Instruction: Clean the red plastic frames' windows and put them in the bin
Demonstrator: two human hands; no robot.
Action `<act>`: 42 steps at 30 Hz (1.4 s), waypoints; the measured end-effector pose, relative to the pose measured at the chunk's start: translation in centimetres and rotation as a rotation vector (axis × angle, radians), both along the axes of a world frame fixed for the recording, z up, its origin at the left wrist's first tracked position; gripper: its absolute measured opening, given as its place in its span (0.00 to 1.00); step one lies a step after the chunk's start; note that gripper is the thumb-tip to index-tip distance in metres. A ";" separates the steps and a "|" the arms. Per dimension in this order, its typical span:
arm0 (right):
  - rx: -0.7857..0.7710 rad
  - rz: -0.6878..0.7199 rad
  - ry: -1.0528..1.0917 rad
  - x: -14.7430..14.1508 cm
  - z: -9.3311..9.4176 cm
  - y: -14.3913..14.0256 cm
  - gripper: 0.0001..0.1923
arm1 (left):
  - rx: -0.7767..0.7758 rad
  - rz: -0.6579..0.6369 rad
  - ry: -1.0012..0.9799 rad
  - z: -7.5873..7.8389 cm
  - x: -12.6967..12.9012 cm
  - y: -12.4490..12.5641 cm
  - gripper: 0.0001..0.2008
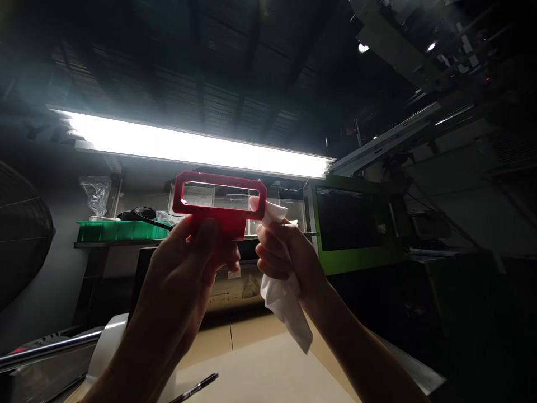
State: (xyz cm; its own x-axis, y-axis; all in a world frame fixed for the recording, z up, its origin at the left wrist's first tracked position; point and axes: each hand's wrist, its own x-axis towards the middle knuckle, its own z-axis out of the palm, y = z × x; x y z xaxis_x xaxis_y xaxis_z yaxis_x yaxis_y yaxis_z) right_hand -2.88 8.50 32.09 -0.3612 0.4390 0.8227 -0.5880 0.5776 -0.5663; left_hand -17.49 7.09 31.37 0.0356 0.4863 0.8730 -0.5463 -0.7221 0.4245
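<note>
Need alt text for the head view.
Left hand holds up a red frame; right hand, gripping a white cloth, is at the frame's right end. A bright lamp shines above; a pen lies below.

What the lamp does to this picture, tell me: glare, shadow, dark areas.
Head view: the long lamp glares, blown out white; head view: the left hand and right hand are backlit and shaded; head view: the red frame has fairly clear edges; head view: the ceiling is mostly dark.

Left hand [191, 254] raised, right hand [300, 252] curled
</note>
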 end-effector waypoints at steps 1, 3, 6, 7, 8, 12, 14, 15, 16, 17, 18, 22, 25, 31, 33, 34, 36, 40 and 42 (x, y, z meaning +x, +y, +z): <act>0.001 0.050 -0.001 -0.3 0.1 0.0 0.09 | 0.006 -0.005 0.007 0.0 0.0 0.1 0.03; 0.015 0.120 -0.007 -0.8 0.2 0.1 0.07 | 0.010 0.000 0.006 0.0 -0.1 0.2 0.03; 0.040 0.153 -0.014 -1.1 0.4 0.1 0.08 | 0.017 0.006 0.002 0.1 0.0 0.2 0.05; 0.044 0.152 -0.018 -1.1 0.4 0.1 0.09 | 0.014 0.006 0.005 0.1 0.0 0.2 0.05; 0.047 0.148 -0.024 -1.2 0.4 0.1 0.10 | 0.013 0.005 0.007 0.2 0.0 0.1 0.05; 0.058 0.183 -0.023 -1.2 0.4 0.2 0.13 | -0.008 0.012 -0.007 0.2 0.1 -0.1 0.05; 0.049 0.210 -0.014 -1.2 0.4 0.2 0.13 | -0.013 0.015 -0.011 0.1 0.1 -0.2 0.06; 0.041 0.217 -0.010 -1.3 0.4 0.3 0.12 | -0.013 0.017 -0.010 0.0 0.1 -0.2 0.07; 0.030 0.217 -0.004 -1.3 0.3 0.3 0.12 | -0.010 0.019 -0.008 0.0 0.1 -0.2 0.07; 0.019 0.213 0.002 -1.4 0.3 0.3 0.11 | -0.009 0.024 -0.007 -0.1 0.2 -0.2 0.07; 0.012 0.210 0.010 -1.5 0.2 0.3 0.11 | -0.003 0.030 -0.006 -0.1 0.2 -0.2 0.07; 0.030 0.174 0.086 -2.0 -0.1 0.3 0.05 | 0.004 0.047 -0.007 0.0 0.3 -0.3 0.06; 0.016 0.141 0.144 -2.3 -0.2 0.4 0.07 | 0.004 0.035 -0.017 0.2 0.2 -0.3 0.05; 0.040 0.147 0.150 -2.4 -0.2 0.4 0.10 | 0.002 0.027 -0.005 0.3 0.1 -0.3 0.05; 0.047 0.136 0.132 -2.5 0.0 0.3 0.10 | -0.010 0.043 -0.010 0.3 0.2 -0.4 0.06; 0.046 0.128 0.119 -2.5 0.0 0.2 0.10 | -0.016 0.052 -0.014 0.3 0.2 -0.4 0.06; 0.039 0.121 0.101 -2.5 0.2 0.1 0.09 | -0.010 0.069 -0.017 0.2 0.2 -0.4 0.06; 0.046 0.150 0.093 -2.7 0.3 0.2 0.04 | -0.002 0.082 -0.015 0.2 0.1 -0.5 0.07; 0.044 0.153 0.114 -2.8 0.2 0.3 0.04 | -0.008 0.089 -0.020 0.1 0.0 -0.4 0.06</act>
